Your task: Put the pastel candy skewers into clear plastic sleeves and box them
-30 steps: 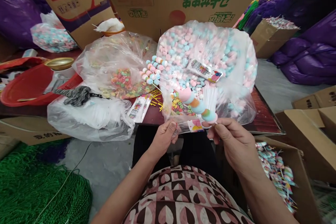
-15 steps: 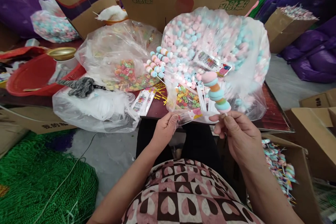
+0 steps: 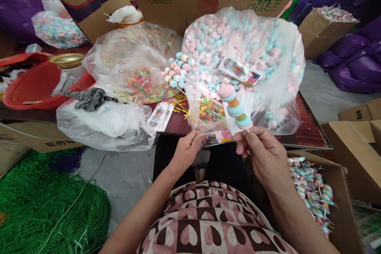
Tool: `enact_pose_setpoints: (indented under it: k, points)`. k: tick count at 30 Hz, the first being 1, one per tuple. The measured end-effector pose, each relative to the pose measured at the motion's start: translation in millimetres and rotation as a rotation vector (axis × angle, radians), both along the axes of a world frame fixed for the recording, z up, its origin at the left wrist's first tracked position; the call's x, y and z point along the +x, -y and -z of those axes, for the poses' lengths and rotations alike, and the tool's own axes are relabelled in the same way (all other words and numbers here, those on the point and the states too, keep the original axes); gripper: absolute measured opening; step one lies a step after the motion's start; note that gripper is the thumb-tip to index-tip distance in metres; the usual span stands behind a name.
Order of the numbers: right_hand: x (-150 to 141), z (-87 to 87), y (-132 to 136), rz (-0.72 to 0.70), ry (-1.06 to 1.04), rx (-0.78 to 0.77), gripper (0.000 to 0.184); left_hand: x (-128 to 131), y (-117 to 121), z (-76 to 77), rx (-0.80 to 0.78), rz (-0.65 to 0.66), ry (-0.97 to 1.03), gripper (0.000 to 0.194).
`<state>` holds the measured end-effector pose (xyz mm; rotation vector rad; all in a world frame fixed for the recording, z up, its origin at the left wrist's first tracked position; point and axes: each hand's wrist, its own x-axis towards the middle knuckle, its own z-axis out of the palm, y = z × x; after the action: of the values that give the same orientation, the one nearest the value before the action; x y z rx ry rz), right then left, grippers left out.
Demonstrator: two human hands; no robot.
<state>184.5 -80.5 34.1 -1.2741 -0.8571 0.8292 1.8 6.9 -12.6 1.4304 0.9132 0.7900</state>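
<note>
Between thumb and fingers, my left hand [image 3: 188,150] pinches one end of a clear printed plastic bag [image 3: 218,137], which lies flat toward the right. My right hand [image 3: 262,152] grips the stick of a marshmallow skewer [image 3: 236,108], held tilted with its sweets up. Pink and blue marshmallows alternate on it with orange and green rings. My right fingers are close to the bag's other end; I cannot tell if they touch it. Behind, several finished skewers [image 3: 178,69] lie by a big bag of marshmallows [image 3: 205,39]. Gummy rings [image 3: 212,110] sit in an opened bag at the table edge.
Left on the table are a bag of white sticks [image 3: 116,125], a red basket [image 3: 18,91] and printed packets [image 3: 162,115]. A carton of wrapped skewers [image 3: 312,190] stands low at my right. Green cord [image 3: 53,206] is heaped on the floor at left.
The skewer and my right hand have moved left, toward the bag. The bag now lies straighter between my hands. My left hand has barely moved.
</note>
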Motion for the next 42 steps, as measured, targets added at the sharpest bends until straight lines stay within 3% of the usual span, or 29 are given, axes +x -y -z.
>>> enact_pose_setpoints:
  k: [17, 23, 26, 29, 32, 36, 39, 42]
  points:
    - [-5, -0.5, 3, 0.07, 0.063, 0.007, 0.012, 1, 4, -9.1, 0.103, -0.016, -0.116, 0.036]
    - [-5, 3.4, 4, 0.06, 0.066, -0.011, 0.014, 1, 5, -7.6, 0.242, -0.01, -0.196, 0.031]
    - [-7, 5.6, 2, -0.019, 0.028, -0.063, 0.019, 3, 7, -9.4, 0.303, 0.036, -0.21, 0.028]
    - [-12, 5.2, 0, -0.189, -0.07, -0.161, 0.027, 5, 9, -11.8, 0.316, 0.068, -0.193, 0.024]
    - [-16, 3.9, 1, -0.298, -0.082, -0.253, 0.03, 7, 12, -12.6, 0.274, 0.064, -0.159, 0.023]
    - [-17, 4.5, 0, -0.273, 0.066, -0.289, 0.029, 8, 15, -10.0, 0.177, 0.071, -0.126, 0.029]
    - [-10, 1.5, -2, -0.174, 0.086, -0.214, 0.027, 8, 10, -8.4, -0.039, -0.007, 0.03, 0.039]
    - [5, -8.6, 1, -0.037, -0.027, -0.104, 0.025, 4, 0, -11.1, -0.32, -0.08, 0.328, 0.044]
